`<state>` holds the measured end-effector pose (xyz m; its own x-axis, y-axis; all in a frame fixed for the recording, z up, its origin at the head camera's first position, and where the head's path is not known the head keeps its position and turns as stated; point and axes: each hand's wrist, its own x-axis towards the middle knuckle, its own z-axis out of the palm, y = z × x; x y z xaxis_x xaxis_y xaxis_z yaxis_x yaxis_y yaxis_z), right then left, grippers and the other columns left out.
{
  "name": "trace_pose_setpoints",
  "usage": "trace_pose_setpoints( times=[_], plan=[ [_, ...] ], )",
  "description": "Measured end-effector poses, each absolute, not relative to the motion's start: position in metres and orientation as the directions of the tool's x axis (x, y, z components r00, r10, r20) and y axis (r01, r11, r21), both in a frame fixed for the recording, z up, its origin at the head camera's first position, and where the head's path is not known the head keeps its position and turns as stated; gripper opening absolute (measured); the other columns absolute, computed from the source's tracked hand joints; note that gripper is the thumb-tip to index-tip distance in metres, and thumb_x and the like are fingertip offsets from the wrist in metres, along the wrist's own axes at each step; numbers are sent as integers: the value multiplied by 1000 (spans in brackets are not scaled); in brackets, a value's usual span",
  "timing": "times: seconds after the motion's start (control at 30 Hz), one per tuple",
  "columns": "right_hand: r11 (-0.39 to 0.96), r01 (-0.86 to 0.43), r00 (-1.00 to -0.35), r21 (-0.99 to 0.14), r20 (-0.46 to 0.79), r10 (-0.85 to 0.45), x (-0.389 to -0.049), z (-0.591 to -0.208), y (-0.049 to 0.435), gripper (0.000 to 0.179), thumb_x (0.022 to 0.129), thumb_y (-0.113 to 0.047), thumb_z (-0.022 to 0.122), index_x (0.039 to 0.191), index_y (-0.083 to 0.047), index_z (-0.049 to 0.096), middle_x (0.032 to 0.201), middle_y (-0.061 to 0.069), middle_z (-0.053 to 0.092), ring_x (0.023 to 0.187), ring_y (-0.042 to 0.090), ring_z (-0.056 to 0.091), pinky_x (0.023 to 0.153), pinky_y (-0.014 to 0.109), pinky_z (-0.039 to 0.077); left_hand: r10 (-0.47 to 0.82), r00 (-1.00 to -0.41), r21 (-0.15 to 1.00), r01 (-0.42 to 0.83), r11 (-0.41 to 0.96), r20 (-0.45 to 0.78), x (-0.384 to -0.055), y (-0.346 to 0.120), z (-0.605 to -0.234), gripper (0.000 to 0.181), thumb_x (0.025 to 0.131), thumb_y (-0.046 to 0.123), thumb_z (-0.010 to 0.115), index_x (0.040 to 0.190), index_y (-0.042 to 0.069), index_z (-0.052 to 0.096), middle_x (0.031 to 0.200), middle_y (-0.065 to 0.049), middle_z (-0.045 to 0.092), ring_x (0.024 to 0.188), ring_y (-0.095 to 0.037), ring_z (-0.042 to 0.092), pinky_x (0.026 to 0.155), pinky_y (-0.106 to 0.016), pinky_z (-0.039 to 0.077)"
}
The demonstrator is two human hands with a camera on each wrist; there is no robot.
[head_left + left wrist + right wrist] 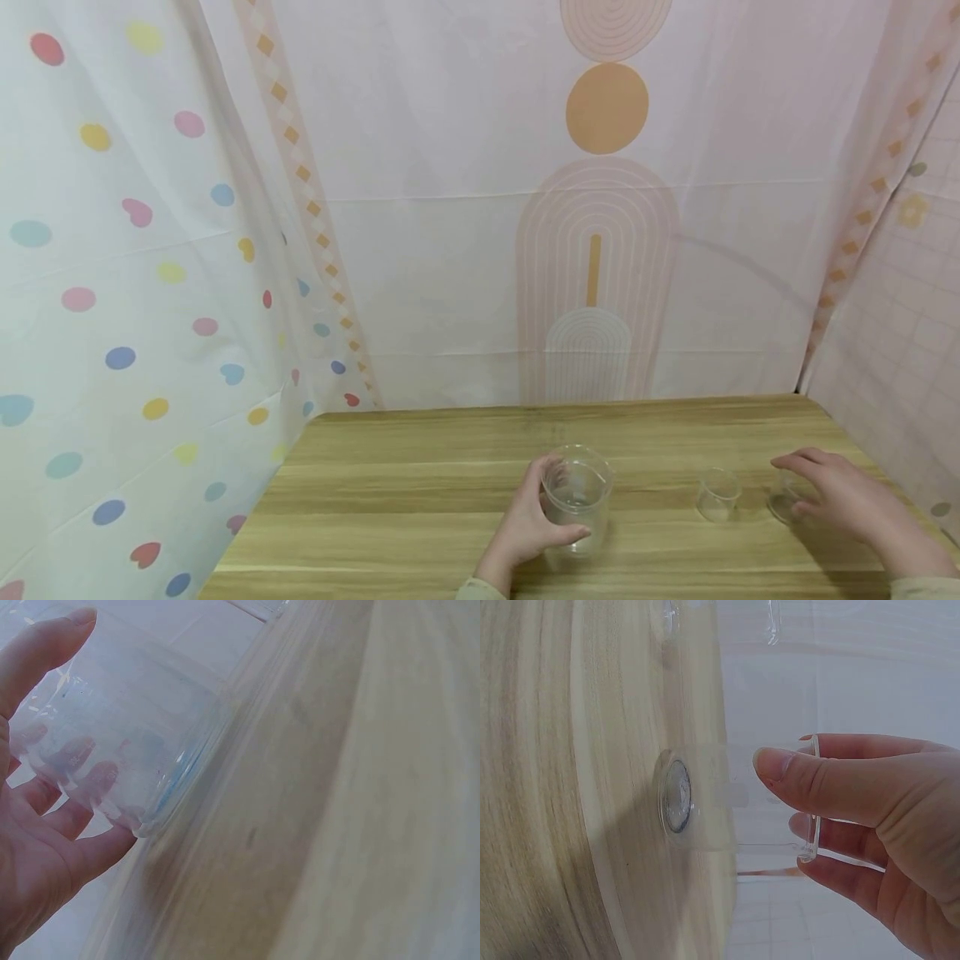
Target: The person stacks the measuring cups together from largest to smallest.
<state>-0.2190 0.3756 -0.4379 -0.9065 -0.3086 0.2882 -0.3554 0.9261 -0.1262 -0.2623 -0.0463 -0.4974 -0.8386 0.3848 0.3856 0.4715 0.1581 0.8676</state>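
One big cup [579, 493]: upright, prob. light, stiff, slick, breakable; hold round sides.
L hand [531, 523]: thumb & fingers curved round it, cup btwn them.
Small R cup [724, 795]: upright on table [405, 492], prob. fragile too; take by rim.
R hand [843, 496]: pinches rim, thumb opp. fingers.
Mid cup [718, 497]: on table btwn hands, untouched.

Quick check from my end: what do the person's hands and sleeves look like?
The left hand and right hand are bare; no gloves, rings or cables show. The left sleeve and right sleeve look pale cream, only their ends in view at the head picture's bottom edge.
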Motion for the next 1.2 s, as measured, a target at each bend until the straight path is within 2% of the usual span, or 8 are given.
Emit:
trace_pose_setpoints(
  times=[0.3, 0.47, 0.73, 0.97, 1.2],
  plan=[
    [938, -322, -920, -125, 274, -279, -218, -437, 379, 58, 65, -12, 89, 117, 1, 66, 112, 20, 63, 97, 44, 61, 78, 59, 52, 389, -833, 855, 487, 177, 394, -263, -46, -496, 94, 65, 13, 92, 142, 8, 39, 137, -11, 52, 123, -26, 52, 99, -37, 47],
    [934, -341, -904, -106, 309, -295, -215, -435, 377, 58, 64, -12, 90, 115, 1, 66, 110, 20, 63, 97, 45, 61, 78, 59, 52, 386, -835, 859, 483, 173, 391, -263, -46, -496, 94, 64, 12, 93, 142, 8, 40, 138, -11, 51, 124, -29, 51, 100, -39, 46],
    [937, -340, -893, -87, 341, -292, -213, -431, 375, 60, 63, -12, 90, 116, 0, 66, 110, 20, 63, 99, 45, 60, 77, 60, 51, 378, -842, 856, 479, 193, 385, -261, -47, -495, 94, 64, 15, 93, 142, 10, 41, 137, -10, 53, 123, -23, 52, 99, -36, 46],
    [912, -408, -818, -39, 458, -347, -215, -432, 375, 61, 55, -10, 93, 110, 0, 67, 103, 17, 65, 92, 43, 61, 74, 58, 51, 376, -844, 859, 475, 194, 382, -261, -47, -496, 93, 64, 15, 93, 141, 12, 41, 136, -9, 53, 122, -23, 52, 99, -36, 46],
    [904, -427, -792, -19, 490, -363, -215, -423, 369, 62, 55, -8, 93, 111, 0, 67, 103, 17, 65, 91, 42, 61, 73, 57, 52, 381, -839, 860, 479, 175, 390, -262, -47, -497, 93, 64, 12, 93, 142, 10, 41, 137, -10, 52, 124, -27, 52, 100, -38, 46]
  ],
)
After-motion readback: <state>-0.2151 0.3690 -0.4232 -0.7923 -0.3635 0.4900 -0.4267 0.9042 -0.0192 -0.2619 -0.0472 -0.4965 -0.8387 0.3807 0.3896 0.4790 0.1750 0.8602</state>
